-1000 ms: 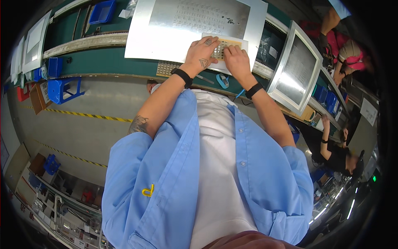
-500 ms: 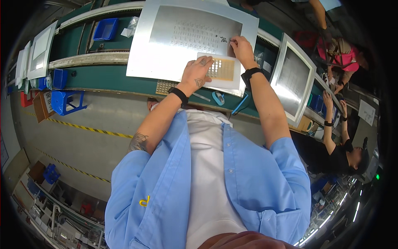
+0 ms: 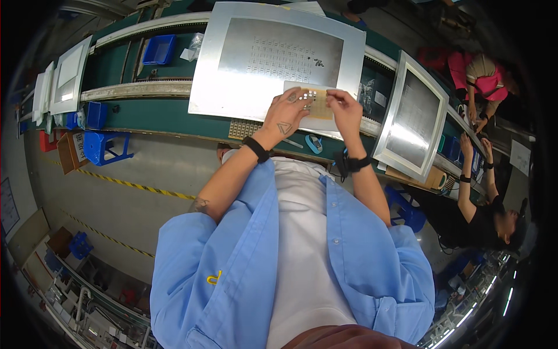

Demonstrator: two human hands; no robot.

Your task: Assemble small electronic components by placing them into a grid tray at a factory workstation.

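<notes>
A tan board with rows of small silvery squares lies on a white backing sheet at the near right of a framed metal sheet. My left hand rests over the board's left part, its fingers stretched out and laid on it. Above the board's right side, my right hand has thumb and forefinger pinched together. Whatever sits between those fingertips is too small to make out. A little heap of dark bits lies on the metal sheet, beyond the board.
Another framed sheet leans at the right. A blue bin stands at the far left, and a patterned tan board lies by the bench's front edge near a blue tool. Co-workers' hands are at the far right.
My right hand has come back from beside the dark bits to the board's right part, still pinched. The left hand stays on the board. The whole view has shifted slightly.
</notes>
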